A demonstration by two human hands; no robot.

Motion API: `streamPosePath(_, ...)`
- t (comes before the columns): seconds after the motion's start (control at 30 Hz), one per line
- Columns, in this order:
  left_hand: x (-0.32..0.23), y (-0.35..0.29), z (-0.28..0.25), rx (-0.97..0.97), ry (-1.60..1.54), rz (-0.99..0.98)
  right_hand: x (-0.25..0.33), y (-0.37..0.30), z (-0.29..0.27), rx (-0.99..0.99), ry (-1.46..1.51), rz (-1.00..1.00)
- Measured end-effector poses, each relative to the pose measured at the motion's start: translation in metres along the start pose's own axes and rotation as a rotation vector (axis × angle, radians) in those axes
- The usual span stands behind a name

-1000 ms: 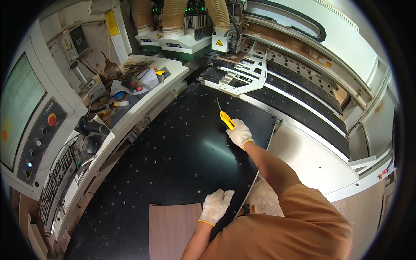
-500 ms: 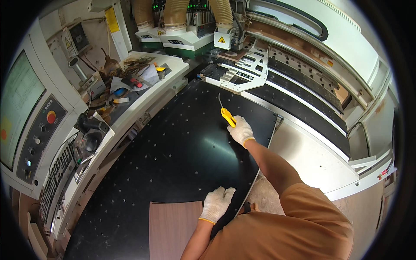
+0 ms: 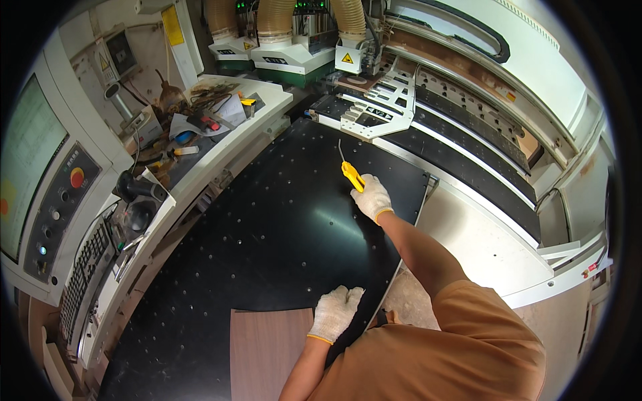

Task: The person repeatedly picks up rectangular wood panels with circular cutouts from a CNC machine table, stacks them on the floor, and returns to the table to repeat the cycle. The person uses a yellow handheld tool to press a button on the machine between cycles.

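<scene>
Head view: yellow air gun [image 3: 351, 176] juts forward from right grip [image 3: 372, 199].

Yellow air gun [image 3: 352, 176] in right-hand grip [image 3: 372, 199] over black table [image 3: 267, 220]

On my left: one white control console [image 3: 87, 127], with lit screen [image 3: 33, 167] and, beside it, a red push-button [image 3: 77, 178]; one black keyboard [image 3: 87, 284]; one black handheld scanner [image 3: 140, 189]. Farther along, I count one pale table [image 3: 271, 100], cluttered: white paper [image 3: 232, 112], a red item [image 3: 210, 124], a blue item [image 3: 184, 138]. Ahead of me: ribbed tan hoses [image 3: 274, 20] above white hoods [image 3: 301, 61]; one white slotted plate [image 3: 398, 130]. Ahead to my right: dark strips [image 3: 461, 175] between pale rails.
</scene>
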State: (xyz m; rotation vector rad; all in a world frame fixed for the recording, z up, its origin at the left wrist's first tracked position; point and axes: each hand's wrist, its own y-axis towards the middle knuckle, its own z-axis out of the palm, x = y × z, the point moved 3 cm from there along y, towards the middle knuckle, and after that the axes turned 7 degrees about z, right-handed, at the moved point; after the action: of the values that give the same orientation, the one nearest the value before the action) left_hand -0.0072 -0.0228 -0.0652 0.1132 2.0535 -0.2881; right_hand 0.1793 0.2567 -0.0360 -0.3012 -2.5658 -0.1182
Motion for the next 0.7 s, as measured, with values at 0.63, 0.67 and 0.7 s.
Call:
streamPosePath(0.63, 0.0042, 0.0010, 0.0025, 0.011, 0.015, -0.027, 0.0015, -0.0014, -0.0013, -0.001, -0.010, -0.002)
streamPosePath(0.67, 0.0039, 0.0013, 0.0026, -0.011, 0.019, 0.011, 0.0011, -0.0011, -0.0009, 0.000, -0.005, -0.004)
streamPosePath(0.7, 0.0041, 0.0016, 0.0028, -0.031, 0.032, 0.031, 0.0007, -0.0006, -0.0005, 0.000, -0.005, -0.003)
